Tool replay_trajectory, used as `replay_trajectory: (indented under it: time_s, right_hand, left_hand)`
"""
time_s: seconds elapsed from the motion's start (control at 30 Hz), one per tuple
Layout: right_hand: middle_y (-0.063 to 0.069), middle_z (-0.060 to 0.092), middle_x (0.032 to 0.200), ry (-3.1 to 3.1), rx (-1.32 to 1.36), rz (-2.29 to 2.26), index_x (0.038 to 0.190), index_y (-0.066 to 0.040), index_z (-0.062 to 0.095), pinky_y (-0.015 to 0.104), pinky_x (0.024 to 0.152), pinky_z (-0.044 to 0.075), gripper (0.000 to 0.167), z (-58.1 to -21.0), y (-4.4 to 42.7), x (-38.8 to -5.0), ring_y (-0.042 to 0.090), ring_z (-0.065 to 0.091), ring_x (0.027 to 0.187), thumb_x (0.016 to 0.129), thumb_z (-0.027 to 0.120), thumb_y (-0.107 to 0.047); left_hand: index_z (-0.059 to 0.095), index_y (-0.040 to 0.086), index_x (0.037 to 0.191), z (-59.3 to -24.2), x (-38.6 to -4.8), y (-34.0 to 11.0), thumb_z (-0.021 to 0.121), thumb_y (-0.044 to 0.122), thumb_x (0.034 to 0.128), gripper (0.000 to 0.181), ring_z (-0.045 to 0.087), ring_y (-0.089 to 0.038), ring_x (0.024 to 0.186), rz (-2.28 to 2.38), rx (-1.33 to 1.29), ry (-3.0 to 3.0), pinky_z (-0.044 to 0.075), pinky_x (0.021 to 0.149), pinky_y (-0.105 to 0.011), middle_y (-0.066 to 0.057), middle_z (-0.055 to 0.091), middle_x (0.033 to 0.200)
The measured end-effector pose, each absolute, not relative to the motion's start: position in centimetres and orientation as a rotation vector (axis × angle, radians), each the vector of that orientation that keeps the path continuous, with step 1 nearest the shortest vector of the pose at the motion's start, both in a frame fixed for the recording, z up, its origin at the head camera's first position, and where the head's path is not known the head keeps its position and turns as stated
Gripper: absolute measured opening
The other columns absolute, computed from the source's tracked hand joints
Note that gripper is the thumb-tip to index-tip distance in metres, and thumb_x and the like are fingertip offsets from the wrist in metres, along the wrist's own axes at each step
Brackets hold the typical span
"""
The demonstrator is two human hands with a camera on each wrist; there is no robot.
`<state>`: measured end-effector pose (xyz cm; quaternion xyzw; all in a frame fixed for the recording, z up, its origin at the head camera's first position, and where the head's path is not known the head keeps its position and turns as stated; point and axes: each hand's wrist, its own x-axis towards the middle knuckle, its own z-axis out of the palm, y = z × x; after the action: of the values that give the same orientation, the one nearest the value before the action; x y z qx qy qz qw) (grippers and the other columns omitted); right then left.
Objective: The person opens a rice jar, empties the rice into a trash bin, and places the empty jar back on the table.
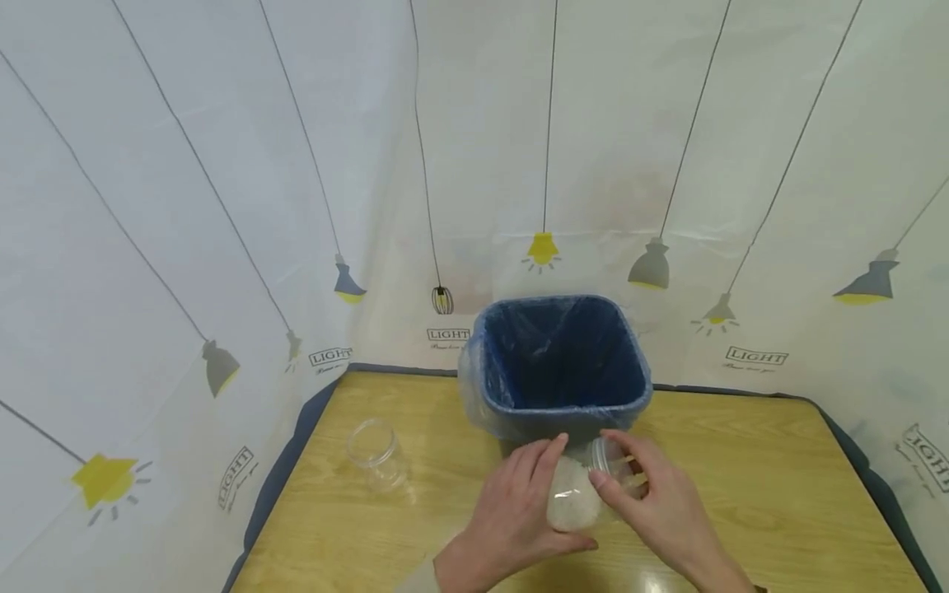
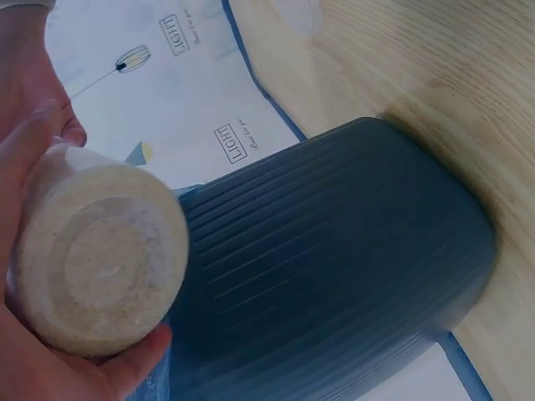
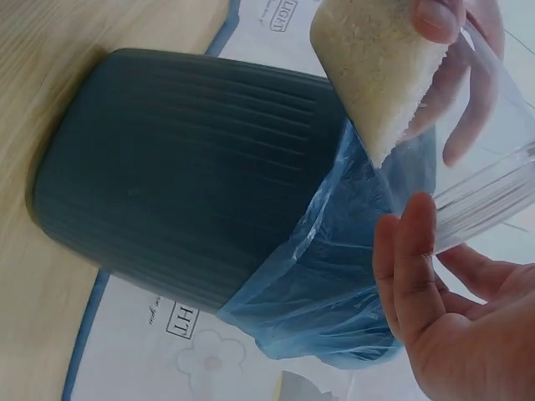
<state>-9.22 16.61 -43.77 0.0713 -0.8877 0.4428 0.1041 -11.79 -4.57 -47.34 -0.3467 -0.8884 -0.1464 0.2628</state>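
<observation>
My left hand (image 1: pixel 511 504) grips a clear jar of white rice (image 1: pixel 573 497); the left wrist view shows the jar's round base (image 2: pixel 104 259). In the right wrist view the rice (image 3: pixel 376 71) lies at a slant inside the tilted jar. Beside it, my right hand (image 1: pixel 667 504) holds a clear ridged rim (image 1: pixel 602 461) between thumb and fingers. That ridged rim (image 3: pixel 493 196) stands close to the rice jar; whether it belongs to a second container I cannot tell.
Behind both hands stands a blue bin (image 1: pixel 567 408) lined with a translucent bag (image 1: pixel 474 387). Another clear jar (image 1: pixel 381 461) is on the wooden table (image 1: pixel 764 494) at the left. Printed sheets (image 1: pixel 482 123) with lamp drawings surround the table's back and sides.
</observation>
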Motion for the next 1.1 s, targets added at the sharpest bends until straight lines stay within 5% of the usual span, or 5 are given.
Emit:
replay_trajectory:
  time_s: [0.13, 0.37, 0.6, 1.1]
  right_hand:
    - [0.007, 0.068, 0.12, -2.662, 0.248, 1.155, 0.139, -0.011, 0.062, 0.029, 0.07, 0.057, 0.049, -43.8, 16.5, -9.5, 0.019, 0.066, 0.098, 0.099, 0.067, -0.038]
    - [0.015, 0.066, 0.126, -2.646, 0.278, 0.889, 0.137, -0.006, 0.061, 0.059, 0.084, 0.054, 0.046, -44.3, 15.7, -9.6, 0.036, 0.066, 0.11, 0.105, 0.055, -0.038]
    - [0.013, 0.067, 0.11, -2.417, 0.339, 0.872, 0.124, -0.004, 0.064, 0.054, 0.072, 0.055, 0.033, -45.3, 15.5, -10.0, 0.03, 0.068, 0.095, 0.097, 0.063, -0.023]
    - [0.012, 0.068, 0.113, -2.281, 0.5, 0.828, 0.123, -0.002, 0.064, 0.051, 0.073, 0.055, 0.037, -46.1, 16.2, -11.0, 0.027, 0.067, 0.096, 0.09, 0.064, -0.02]
  left_hand:
    - [0.049, 0.01, 0.146, -47.4, -12.0, -4.3, 0.089, 0.072, 0.0593, 0.114, 0.064, -0.015, 0.1, -0.34, -0.917, -2.399, 0.057, 0.08, -0.028, -0.002, 0.063, 0.121]
    - [0.055, 0.01, 0.138, -47.7, -12.2, -4.0, 0.09, 0.068, 0.0572, 0.105, 0.065, -0.014, 0.092, -0.337, -0.884, -2.36, 0.057, 0.073, -0.028, -0.001, 0.064, 0.115]
    - [0.056, 0.01, 0.135, -47.2, -12.6, -4.0, 0.094, 0.062, 0.0561, 0.102, 0.065, -0.012, 0.093, -0.5, -0.943, -2.387, 0.056, 0.075, -0.025, 0.001, 0.065, 0.113]
    - [0.057, 0.012, 0.136, -46.7, -13.1, -3.9, 0.091, 0.063, 0.0593, 0.098, 0.065, -0.01, 0.096, -0.501, -0.972, -2.491, 0.055, 0.076, -0.023, 0.003, 0.068, 0.115]
